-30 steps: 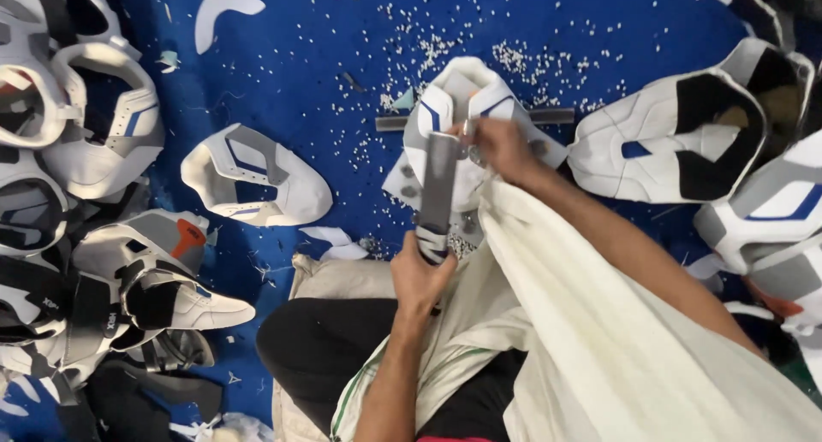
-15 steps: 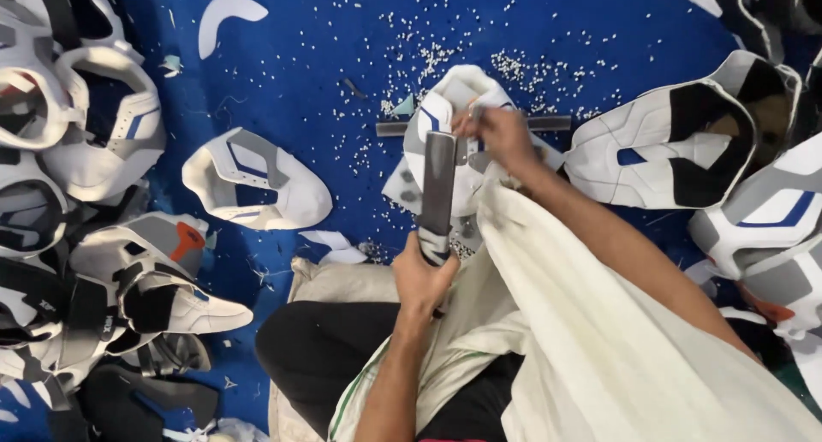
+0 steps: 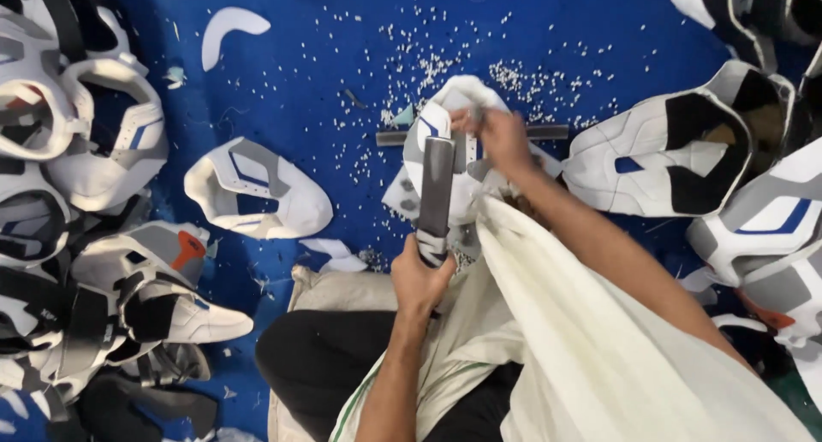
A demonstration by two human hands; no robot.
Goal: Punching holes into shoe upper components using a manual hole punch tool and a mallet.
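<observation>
My left hand [image 3: 419, 279] grips the handle of a long flat grey metal tool [image 3: 436, 185] that points away from me. Its blade lies over a white, grey and blue shoe upper [image 3: 445, 121] at the middle of the blue floor. My right hand [image 3: 497, 138] pinches the far edge of that upper and holds it up against the tool. A loose cream cloth sleeve [image 3: 599, 339] hangs from my right arm. A dark metal bar [image 3: 548, 132] lies flat under the upper.
Another white shoe upper [image 3: 257, 194] lies to the left. A heap of white and black uppers [image 3: 77, 237] fills the left edge, and more uppers [image 3: 685, 151] lie at the right. Small white scraps [image 3: 428, 65] litter the blue floor [image 3: 325, 57]. My dark trouser knee [image 3: 325, 356] sits below.
The upper has turned slightly in my right hand. The tool and my left hand stay almost in place.
</observation>
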